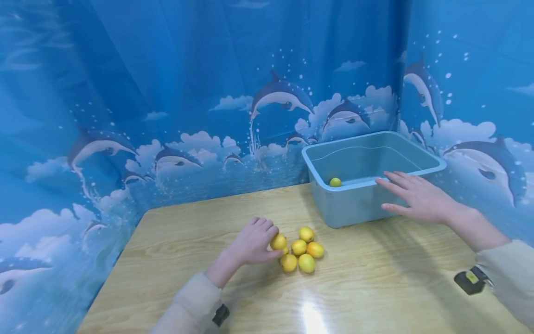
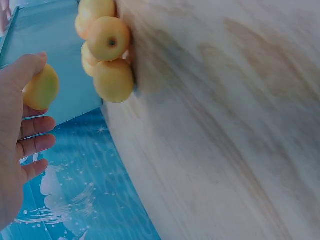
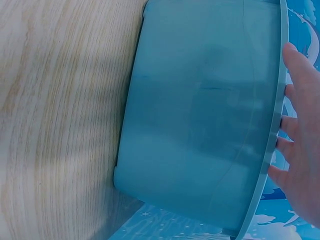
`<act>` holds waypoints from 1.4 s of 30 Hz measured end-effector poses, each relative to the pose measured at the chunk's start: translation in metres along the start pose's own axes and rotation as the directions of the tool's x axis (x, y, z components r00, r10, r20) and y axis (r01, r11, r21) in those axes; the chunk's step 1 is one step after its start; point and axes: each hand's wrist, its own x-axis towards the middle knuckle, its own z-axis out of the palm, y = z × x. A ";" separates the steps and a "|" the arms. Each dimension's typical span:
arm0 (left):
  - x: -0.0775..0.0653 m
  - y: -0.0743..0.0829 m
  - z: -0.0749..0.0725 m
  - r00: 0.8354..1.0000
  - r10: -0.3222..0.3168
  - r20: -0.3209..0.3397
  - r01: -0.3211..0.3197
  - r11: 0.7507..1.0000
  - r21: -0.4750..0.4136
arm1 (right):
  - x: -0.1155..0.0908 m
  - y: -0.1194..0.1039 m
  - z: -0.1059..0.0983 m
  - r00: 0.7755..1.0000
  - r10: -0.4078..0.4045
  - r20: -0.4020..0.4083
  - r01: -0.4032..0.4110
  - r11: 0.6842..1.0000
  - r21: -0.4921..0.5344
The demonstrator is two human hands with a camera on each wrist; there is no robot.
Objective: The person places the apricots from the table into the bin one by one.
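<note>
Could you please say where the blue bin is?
In the head view, the blue bin stands back right on the table, near the right hand, beyond the fruit cluster.

We saw a pale, wood-grained worktop point(image 1: 359, 278) with a smooth finish, glossy enough to throw back a white glare toward its near edge. At its far right corner, the grey-blue, open rectangular bin point(image 1: 359, 206) looked like smooth plastic with a low sheen. Between the near and far edges, the yellow, rounded fruits point(image 1: 298, 247) had smooth, faintly shiny skins. Beyond the far edge, the blue dolphin-printed curtain point(image 1: 200, 69) looked like smooth, folded cloth. The beige sleeves point(image 1: 511, 273) seemed matt cloth to us.
</note>
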 end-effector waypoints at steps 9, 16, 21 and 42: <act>0.017 -0.005 -0.009 0.999 -0.021 -0.037 0.020 1.000 -0.013 | -0.001 -0.001 0.000 1.000 -0.010 -0.009 0.010 1.000 0.005; 0.039 -0.015 -0.026 0.997 -0.058 -0.058 0.056 0.998 -0.032 | -0.001 -0.001 -0.002 1.000 -0.008 -0.005 0.008 1.000 0.008; 0.053 -0.021 -0.039 0.994 -0.073 -0.085 0.073 0.997 -0.004 | -0.001 -0.002 -0.002 1.000 -0.006 -0.003 0.006 1.000 0.008; 0.097 -0.023 -0.061 0.985 -0.151 -0.090 0.145 0.987 -0.064 | 0.000 -0.001 -0.002 1.000 0.000 0.008 0.000 1.000 0.007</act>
